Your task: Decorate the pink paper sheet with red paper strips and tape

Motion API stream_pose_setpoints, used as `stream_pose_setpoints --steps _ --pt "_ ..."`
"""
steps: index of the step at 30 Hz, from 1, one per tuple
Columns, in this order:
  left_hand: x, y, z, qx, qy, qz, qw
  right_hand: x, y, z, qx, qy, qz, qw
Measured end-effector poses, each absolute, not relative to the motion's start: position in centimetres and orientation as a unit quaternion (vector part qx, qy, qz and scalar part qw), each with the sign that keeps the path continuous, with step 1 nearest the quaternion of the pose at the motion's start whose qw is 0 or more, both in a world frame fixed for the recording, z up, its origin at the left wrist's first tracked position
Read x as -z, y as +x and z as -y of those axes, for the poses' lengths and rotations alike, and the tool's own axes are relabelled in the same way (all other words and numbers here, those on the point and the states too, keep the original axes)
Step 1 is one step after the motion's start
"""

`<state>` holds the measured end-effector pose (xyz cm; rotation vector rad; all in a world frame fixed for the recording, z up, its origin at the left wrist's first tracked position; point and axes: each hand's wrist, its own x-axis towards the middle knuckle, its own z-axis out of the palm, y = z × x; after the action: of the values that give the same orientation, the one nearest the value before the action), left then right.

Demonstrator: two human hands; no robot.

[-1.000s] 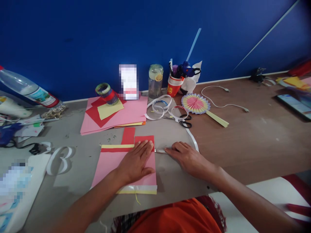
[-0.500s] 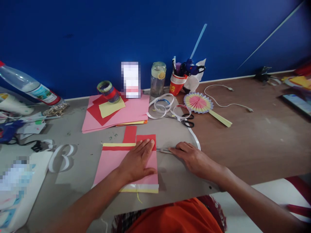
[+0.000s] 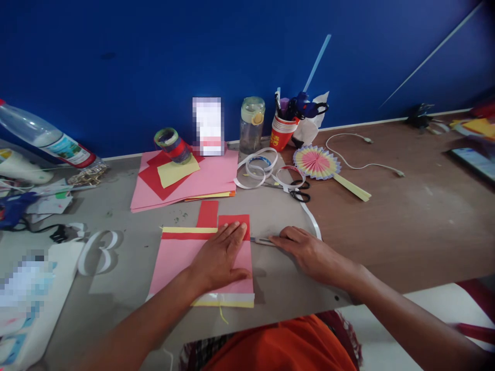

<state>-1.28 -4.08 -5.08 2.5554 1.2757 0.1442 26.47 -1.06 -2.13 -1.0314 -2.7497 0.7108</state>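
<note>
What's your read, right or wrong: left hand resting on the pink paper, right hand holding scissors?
Wrong on the tool: in the head view, the right hand holds a craft knife. The left hand does rest on the pink paper.

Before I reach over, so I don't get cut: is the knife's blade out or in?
Out: at the front of the knife in the right hand, a short blade points toward the pink paper.

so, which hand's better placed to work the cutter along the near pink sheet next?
Right, likely: the right hand holds the cutter, tip by the right edge of the pink sheet. The left hand lies flat across the sheet, so it looks better suited to steadying.
</note>
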Motion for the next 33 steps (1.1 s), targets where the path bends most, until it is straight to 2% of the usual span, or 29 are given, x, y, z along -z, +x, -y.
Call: stream_pose_setpoints --steps 5,14,20,25,33 --pt "5.1 -1.2 4.0 -0.059 0.896 -0.422 0.125 1.8 26.4 0.8 -0.260 -0.348 0.899 0.051" --pt "2.9 -2.6 5.3 -0.049 0.907 -0.413 0.066 2.1 26.1 0.2 -0.261 -0.341 0.898 0.097" --pt "4.1 -3.6 6.4 0.001 0.903 -0.425 0.063 1.4 25.9 0.5 -0.252 -0.341 0.903 0.068" --pt "4.7 -3.5 6.5 -0.007 0.900 -0.433 0.056 0.5 25.4 0.8 -0.265 -0.360 0.894 0.030" --pt "2.9 -3.0 5.3 -0.007 0.899 -0.431 0.083 0.9 25.0 0.6 -0.256 -0.353 0.899 0.026"
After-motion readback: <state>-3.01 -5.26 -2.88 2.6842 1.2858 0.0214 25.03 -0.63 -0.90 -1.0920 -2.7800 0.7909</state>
